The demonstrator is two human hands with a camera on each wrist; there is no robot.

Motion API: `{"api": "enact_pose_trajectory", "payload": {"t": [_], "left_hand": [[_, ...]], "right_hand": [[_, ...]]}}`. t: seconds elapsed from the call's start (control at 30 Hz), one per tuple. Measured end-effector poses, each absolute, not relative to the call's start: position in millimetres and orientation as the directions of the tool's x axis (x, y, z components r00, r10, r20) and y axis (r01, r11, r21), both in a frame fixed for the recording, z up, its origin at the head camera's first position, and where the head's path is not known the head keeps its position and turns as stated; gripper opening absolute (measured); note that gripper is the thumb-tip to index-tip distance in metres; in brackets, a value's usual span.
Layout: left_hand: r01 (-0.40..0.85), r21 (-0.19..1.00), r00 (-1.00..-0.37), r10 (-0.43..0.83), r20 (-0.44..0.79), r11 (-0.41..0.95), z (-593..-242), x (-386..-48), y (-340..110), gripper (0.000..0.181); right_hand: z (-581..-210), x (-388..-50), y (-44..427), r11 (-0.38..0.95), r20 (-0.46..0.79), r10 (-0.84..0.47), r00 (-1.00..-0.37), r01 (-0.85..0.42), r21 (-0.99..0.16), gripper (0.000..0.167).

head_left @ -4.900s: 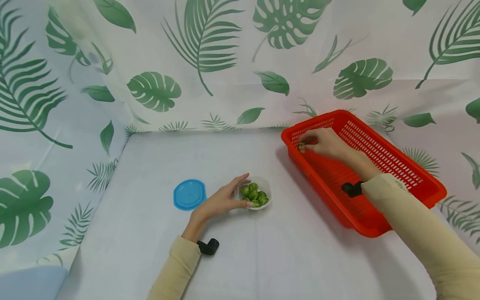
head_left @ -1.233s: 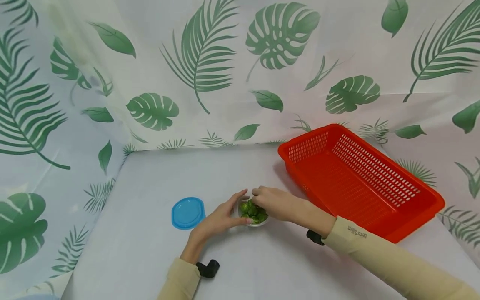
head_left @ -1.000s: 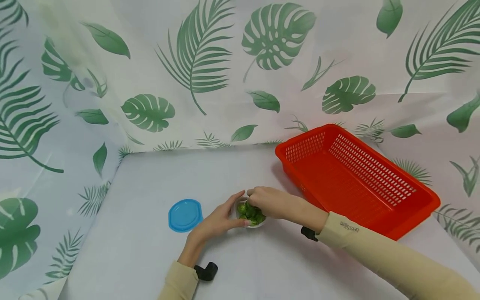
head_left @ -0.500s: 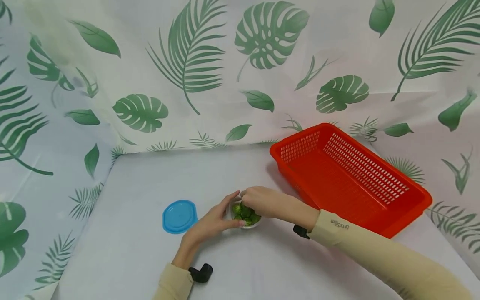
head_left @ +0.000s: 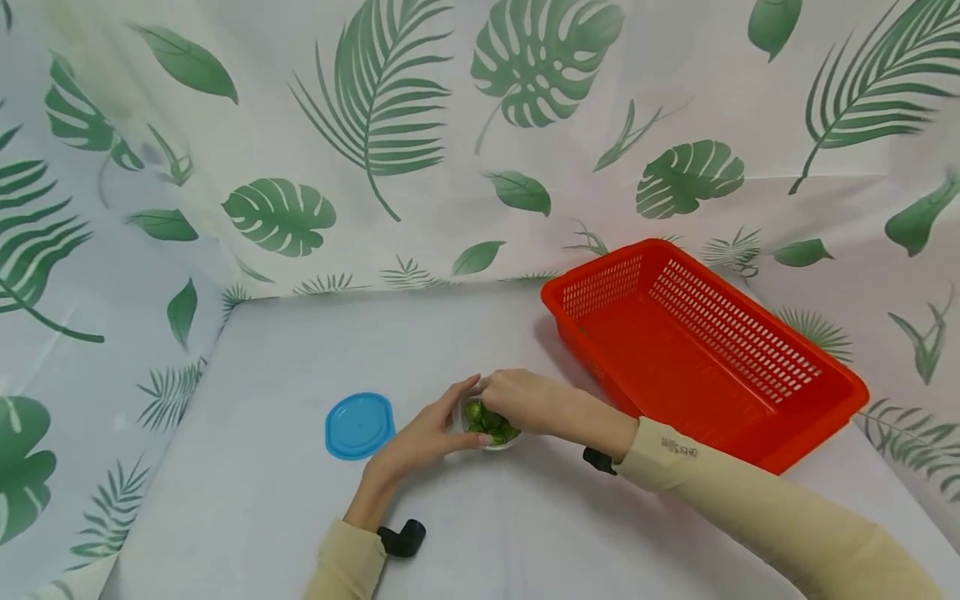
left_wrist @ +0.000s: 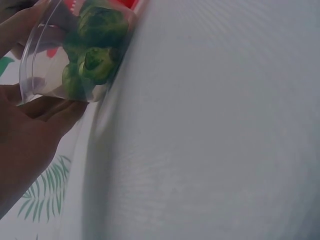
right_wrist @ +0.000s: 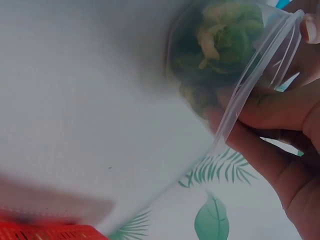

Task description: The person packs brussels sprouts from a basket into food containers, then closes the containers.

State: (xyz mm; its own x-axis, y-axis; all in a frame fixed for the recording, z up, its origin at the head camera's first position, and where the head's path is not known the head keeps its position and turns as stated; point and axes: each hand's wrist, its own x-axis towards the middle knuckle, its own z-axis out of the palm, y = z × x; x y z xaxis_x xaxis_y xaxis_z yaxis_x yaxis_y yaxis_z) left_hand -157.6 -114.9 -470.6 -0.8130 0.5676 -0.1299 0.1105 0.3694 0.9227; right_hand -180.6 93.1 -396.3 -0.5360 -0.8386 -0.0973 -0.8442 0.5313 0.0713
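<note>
A clear plastic container (head_left: 504,447) stands on the white table with several Brussels sprouts (head_left: 474,412) in it. My left hand (head_left: 423,433) holds it from the left, thumb at the near side and fingers round the far side. My right hand (head_left: 532,400) reaches down into it from the right, fingers curled. In the right wrist view, its thumb and fingers pinch at a sprout (right_wrist: 197,97) by the container wall; the fingertips are partly hidden. The left wrist view shows sprouts (left_wrist: 100,65) through the clear side.
A blue lid (head_left: 360,427) lies flat left of the container. To the right sits a large red perforated basket (head_left: 697,375), beneath part of the right forearm. A leaf-printed sheet (head_left: 405,125) rises behind the table.
The right hand, earlier in the red basket with a sprout, came left to the container and has stayed there for about a second. The left hand keeps its hold. The view shifted slightly.
</note>
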Motion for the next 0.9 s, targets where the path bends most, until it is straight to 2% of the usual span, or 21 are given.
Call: {"api": "enact_pose_trajectory", "payload": {"t": [0.23,0.57,0.7,0.9], "left_hand": [[0.075,0.93,-0.81,0.566,-0.154,0.361,-467.9,-160.6,-117.3,0.093],[0.12,0.92,-0.823,0.556,-0.118,0.373,-467.4,-163.3,-115.6,0.089],[0.112,0.921,-0.811,0.57,-0.132,0.373,-470.0,-162.2,-114.8,0.091],[0.108,0.914,-0.818,0.557,-0.141,0.39,-471.0,-159.7,-117.5,0.093]], "right_hand": [[-391.7,-181.4,94.4,0.546,-0.103,-0.832,-0.546,-0.837,0.034,0.016],[-385.8,-183.6,98.1,0.542,-0.11,-0.829,-0.549,-0.836,0.088,0.02],[-385.8,-178.3,104.3,0.553,-0.095,-0.826,-0.556,-0.831,0.059,0.022],[-386.7,-177.6,109.0,0.514,-0.015,-0.857,-0.515,-0.857,0.048,0.02]]}}
